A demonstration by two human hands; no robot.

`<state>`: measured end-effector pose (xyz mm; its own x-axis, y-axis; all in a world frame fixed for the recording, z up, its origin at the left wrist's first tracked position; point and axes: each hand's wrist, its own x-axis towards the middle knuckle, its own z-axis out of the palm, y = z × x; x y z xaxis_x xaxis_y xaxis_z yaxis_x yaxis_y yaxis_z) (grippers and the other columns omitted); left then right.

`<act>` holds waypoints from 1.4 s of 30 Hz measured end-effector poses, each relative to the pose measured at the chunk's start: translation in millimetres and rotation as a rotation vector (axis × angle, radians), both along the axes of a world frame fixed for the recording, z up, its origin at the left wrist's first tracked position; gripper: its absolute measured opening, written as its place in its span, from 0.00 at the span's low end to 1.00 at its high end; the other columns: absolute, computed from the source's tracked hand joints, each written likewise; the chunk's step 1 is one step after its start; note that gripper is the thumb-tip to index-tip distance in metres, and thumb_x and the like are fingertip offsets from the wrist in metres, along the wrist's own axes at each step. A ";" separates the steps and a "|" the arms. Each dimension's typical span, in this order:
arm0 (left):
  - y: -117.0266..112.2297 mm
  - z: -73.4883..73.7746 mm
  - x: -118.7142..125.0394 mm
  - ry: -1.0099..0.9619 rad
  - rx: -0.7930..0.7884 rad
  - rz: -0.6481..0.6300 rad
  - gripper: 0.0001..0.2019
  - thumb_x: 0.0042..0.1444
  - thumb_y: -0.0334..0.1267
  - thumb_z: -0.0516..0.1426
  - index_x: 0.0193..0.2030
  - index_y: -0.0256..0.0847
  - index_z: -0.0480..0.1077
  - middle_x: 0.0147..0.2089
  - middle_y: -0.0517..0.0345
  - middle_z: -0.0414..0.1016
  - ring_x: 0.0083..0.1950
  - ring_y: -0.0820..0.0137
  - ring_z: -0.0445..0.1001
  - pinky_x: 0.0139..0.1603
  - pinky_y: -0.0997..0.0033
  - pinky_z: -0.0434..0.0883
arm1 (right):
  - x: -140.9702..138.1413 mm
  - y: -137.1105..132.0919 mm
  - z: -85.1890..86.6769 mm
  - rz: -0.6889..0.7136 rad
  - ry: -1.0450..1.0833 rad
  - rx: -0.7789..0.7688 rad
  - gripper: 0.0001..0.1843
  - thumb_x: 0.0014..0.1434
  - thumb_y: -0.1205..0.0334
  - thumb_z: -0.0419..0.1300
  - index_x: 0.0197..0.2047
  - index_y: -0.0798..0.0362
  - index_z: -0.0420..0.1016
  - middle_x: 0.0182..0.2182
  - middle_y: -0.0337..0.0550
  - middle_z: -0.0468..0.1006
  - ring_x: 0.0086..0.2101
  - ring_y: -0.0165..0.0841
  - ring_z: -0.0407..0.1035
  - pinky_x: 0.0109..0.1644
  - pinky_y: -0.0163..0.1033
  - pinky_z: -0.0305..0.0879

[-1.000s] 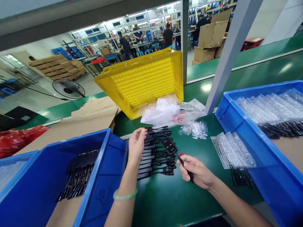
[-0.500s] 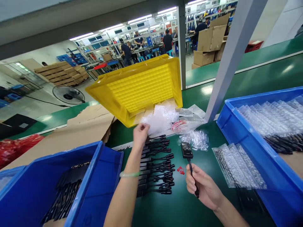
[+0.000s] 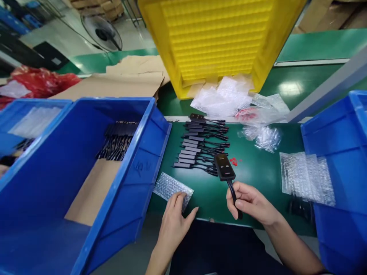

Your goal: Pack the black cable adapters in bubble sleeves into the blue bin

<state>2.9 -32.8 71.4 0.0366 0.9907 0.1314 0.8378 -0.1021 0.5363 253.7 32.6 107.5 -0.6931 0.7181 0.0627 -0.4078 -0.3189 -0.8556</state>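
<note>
My right hand (image 3: 252,202) is closed round the cable of a black electronic device with a cable (image 3: 225,168), its small rectangular box held upright and its front facing me. My left hand (image 3: 174,221) is at the near table edge, thumb spread away from the fingers. Its fingertips rest on the right end of a bubble-wrap bag (image 3: 170,189) that lies flat on the green table. Beyond the bag, more black devices with cables (image 3: 190,149) lie side by side in a row. Small red pieces (image 3: 233,161) lie just right of the held device.
Blue bins (image 3: 155,164) stand at left, one holding black devices, and another blue bin (image 3: 338,152) at right. Bubble-wrapped packs (image 3: 306,177) lie beside the right bin. A tilted yellow crate (image 3: 218,38) stands behind loose bubble bags (image 3: 226,97) and clear plastic (image 3: 268,138).
My left hand has come from the bag pile to the near table edge, where a bubble-wrap bag now lies under its fingers. My right hand keeps the device. The view has tilted down.
</note>
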 end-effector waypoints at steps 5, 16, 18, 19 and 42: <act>-10.7 -8.6 -13.7 -0.042 -0.061 0.025 0.06 0.59 0.39 0.54 0.41 0.41 0.66 0.44 0.50 0.68 0.42 0.62 0.73 0.38 0.67 0.70 | -8.3 -17.5 7.6 0.165 -0.131 0.101 0.09 0.67 0.60 0.53 0.45 0.57 0.67 0.28 0.41 0.71 0.27 0.26 0.64 0.34 0.33 0.62; -0.1 0.7 -17.1 -0.453 -0.271 0.066 0.07 0.56 0.36 0.51 0.28 0.40 0.65 0.36 0.55 0.67 0.34 0.69 0.69 0.36 0.70 0.69 | -19.2 -26.7 2.3 0.358 -0.539 0.454 0.14 0.69 0.61 0.48 0.41 0.57 0.73 0.32 0.44 0.74 0.34 0.29 0.68 0.40 0.34 0.62; -4.0 15.4 -24.3 -0.633 -0.288 0.079 0.07 0.55 0.37 0.53 0.27 0.40 0.65 0.37 0.54 0.68 0.37 0.68 0.70 0.35 0.72 0.69 | -15.7 -25.1 2.8 0.353 -0.533 0.444 0.13 0.68 0.61 0.49 0.45 0.57 0.73 0.31 0.44 0.74 0.33 0.29 0.68 0.39 0.34 0.62; -6.8 23.3 -29.1 -0.724 -0.291 0.090 0.07 0.55 0.37 0.54 0.27 0.39 0.65 0.36 0.54 0.69 0.37 0.69 0.70 0.34 0.73 0.69 | -12.7 -24.0 3.7 0.341 -0.516 0.429 0.13 0.68 0.62 0.49 0.46 0.58 0.72 0.31 0.44 0.74 0.32 0.29 0.68 0.39 0.33 0.62; 42.7 -10.8 50.9 0.093 -0.225 0.065 0.03 0.56 0.30 0.51 0.32 0.40 0.62 0.40 0.51 0.65 0.35 0.64 0.71 0.24 0.71 0.61 | 20.3 -33.7 4.1 0.007 -0.520 0.185 0.17 0.67 0.54 0.53 0.36 0.58 0.74 0.28 0.45 0.76 0.26 0.27 0.64 0.31 0.32 0.60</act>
<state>53.8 9.9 60.6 -0.0268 0.9953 -0.0932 0.8853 0.0669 0.4601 274.1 -1.1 111.6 -0.6709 0.7231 -0.1644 0.0851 -0.1451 -0.9857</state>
